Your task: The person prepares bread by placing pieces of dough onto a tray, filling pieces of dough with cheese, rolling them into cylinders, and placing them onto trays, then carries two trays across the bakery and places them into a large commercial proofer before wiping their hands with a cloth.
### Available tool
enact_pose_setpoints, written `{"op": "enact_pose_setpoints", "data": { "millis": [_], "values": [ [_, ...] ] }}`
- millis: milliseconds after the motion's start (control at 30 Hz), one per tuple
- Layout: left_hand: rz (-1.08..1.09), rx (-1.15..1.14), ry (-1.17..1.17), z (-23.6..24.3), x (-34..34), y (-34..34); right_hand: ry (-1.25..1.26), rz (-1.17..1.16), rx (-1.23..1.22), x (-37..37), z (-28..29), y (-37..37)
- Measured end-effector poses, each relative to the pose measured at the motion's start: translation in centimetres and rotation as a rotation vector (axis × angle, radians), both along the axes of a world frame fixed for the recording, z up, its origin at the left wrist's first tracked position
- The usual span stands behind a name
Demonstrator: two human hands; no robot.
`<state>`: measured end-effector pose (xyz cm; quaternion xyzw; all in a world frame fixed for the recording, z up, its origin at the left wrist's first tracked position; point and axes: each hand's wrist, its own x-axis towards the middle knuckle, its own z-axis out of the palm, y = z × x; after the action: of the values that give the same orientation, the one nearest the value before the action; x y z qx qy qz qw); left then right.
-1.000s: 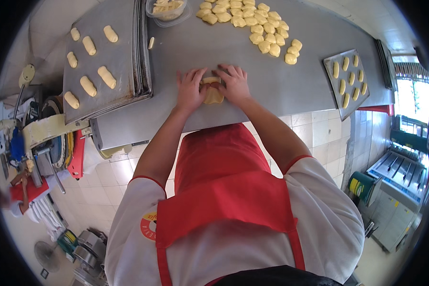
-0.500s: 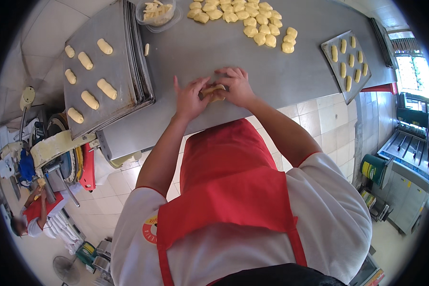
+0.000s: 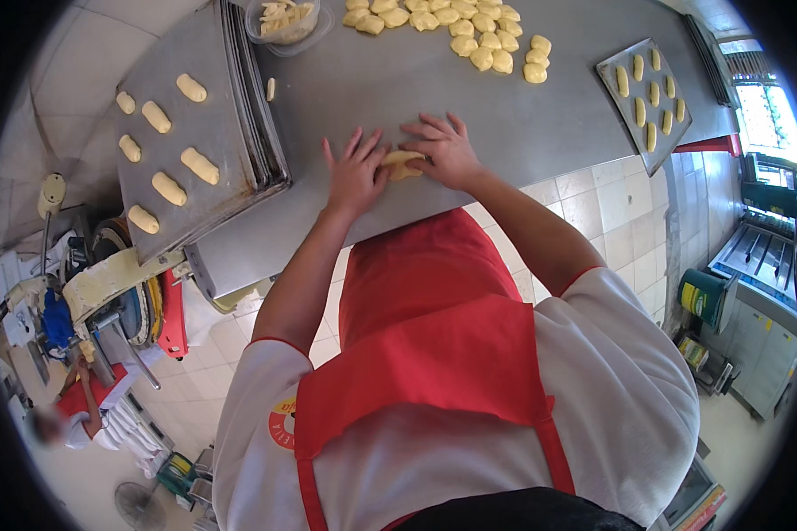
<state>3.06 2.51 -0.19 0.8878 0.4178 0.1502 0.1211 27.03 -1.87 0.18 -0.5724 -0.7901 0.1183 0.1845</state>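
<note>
A pale yellow piece of dough (image 3: 403,165) lies on the steel table near its front edge, between my two hands. My left hand (image 3: 356,180) rests at its left end, fingers spread and pointing away from me, with the thumb side against the dough. From the right, my right hand (image 3: 444,155) reaches over the dough's other end. Its fingers are stretched apart and the thumb side touches the dough. Part of the right end is hidden under that hand. Neither hand is closed round the piece.
Left stands a stack of baking trays (image 3: 226,208), the top one bearing several dough rolls. Behind it is a plastic tub (image 3: 283,34) of pale strips. Dough balls (image 3: 483,35) cluster at the back. Another tray (image 3: 660,155) of rolls lies right. A co-worker (image 3: 88,403) is at far left.
My fingers have spread and flattened; both hands were curled round the dough half a second ago. The dough now shows more openly between them. The whole view has shifted slightly.
</note>
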Motion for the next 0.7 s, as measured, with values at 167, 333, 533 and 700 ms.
{"op": "enact_pose_setpoints", "data": {
  "millis": [167, 333, 533, 700],
  "values": [
    [-0.061, -0.082, 0.034, 0.6, 0.2, 0.3, 0.088, -0.05, -0.078, -0.3, 1.0, -0.6],
    [-0.053, -0.08, 0.095, 1.2, -0.3, -0.8, 0.063, -0.031, -0.056, 0.4, 0.4, -1.2],
    [0.02, -0.005, 0.009, 0.8, 0.3, -0.4, 0.059, -0.059, -0.006, 0.2, 0.7, -0.5],
    [-0.072, -0.135, 0.188, 2.7, 0.4, -0.5, 0.082, 0.003, -0.195, 0.7, 2.2, -2.1]
  ]
}}
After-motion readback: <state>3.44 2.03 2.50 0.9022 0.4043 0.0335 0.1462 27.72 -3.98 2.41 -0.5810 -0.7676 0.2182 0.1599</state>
